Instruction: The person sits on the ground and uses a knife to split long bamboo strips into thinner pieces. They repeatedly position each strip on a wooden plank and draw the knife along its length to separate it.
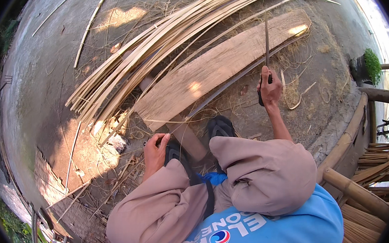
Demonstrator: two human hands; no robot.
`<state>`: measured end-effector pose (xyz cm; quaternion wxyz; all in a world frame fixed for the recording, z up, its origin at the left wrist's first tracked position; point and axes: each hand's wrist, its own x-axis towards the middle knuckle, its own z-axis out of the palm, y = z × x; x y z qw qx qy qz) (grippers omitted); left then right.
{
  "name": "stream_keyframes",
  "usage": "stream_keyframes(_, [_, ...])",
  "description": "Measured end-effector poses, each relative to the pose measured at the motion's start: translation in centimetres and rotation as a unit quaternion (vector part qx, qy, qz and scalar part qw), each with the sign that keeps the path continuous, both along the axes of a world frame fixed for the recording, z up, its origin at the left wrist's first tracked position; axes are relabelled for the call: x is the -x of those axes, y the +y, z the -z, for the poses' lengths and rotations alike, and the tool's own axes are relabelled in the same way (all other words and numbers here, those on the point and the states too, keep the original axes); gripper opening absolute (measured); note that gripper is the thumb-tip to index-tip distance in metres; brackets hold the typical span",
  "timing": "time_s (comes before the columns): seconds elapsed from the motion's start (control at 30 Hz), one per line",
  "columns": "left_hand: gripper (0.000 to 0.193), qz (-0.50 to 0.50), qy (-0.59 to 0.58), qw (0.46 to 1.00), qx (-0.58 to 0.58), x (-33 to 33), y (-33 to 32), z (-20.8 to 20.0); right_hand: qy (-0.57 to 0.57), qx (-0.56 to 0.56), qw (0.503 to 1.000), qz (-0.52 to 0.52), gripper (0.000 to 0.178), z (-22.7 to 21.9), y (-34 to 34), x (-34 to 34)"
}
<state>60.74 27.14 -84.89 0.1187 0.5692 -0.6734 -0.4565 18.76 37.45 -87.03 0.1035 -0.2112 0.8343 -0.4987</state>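
Gripping a knife [266, 45] upright by its dark handle, the right hand [270, 88] is closed tight beside the plank [213, 71]. The left hand [154, 149], fingers curled, pinches a thin strip [183, 121] near the knee. Bamboo strips [168, 36] fan across the ground [39, 89] beyond.

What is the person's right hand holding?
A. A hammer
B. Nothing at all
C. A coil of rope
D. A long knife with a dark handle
D: the right hand is closed around the dark handle of a long knife, whose thin blade points up over the wooden plank.
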Motion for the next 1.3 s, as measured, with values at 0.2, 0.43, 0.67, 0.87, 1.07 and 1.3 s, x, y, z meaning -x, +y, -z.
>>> stream_keyframes(0.2, [0.034,-0.054,0.036,0.998,0.019,1.0,1.4,1.9,0.097,-0.121,0.976,-0.154,0.046,3.1,0.3,-1.8])
stream_keyframes(0.43, [0.027,-0.117,0.075,0.989,-0.055,0.0,1.3,-0.9,0.145,-0.075,0.978,-0.128,0.040,0.6,0.0,-2.2])
stream_keyframes(0.67, [0.031,-0.102,0.095,0.983,-0.122,-2.8,-1.6,-5.6,0.124,-0.009,0.985,-0.118,0.040,0.8,1.0,-3.4])
stream_keyframes(0.87, [0.031,-0.057,0.091,0.993,-0.041,0.0,-0.3,1.8,0.090,-0.100,0.979,-0.155,0.049,2.7,-0.5,-2.6])
stream_keyframes(1.07, [0.036,-0.079,0.056,0.995,0.010,1.9,0.6,4.6,-0.187,-0.070,0.980,0.003,0.065,3.7,0.6,-2.8])
stream_keyframes(1.3, [0.040,-0.034,0.016,0.993,0.112,0.7,1.0,5.3,0.023,-0.157,0.982,-0.101,0.064,3.1,-1.5,-2.4])
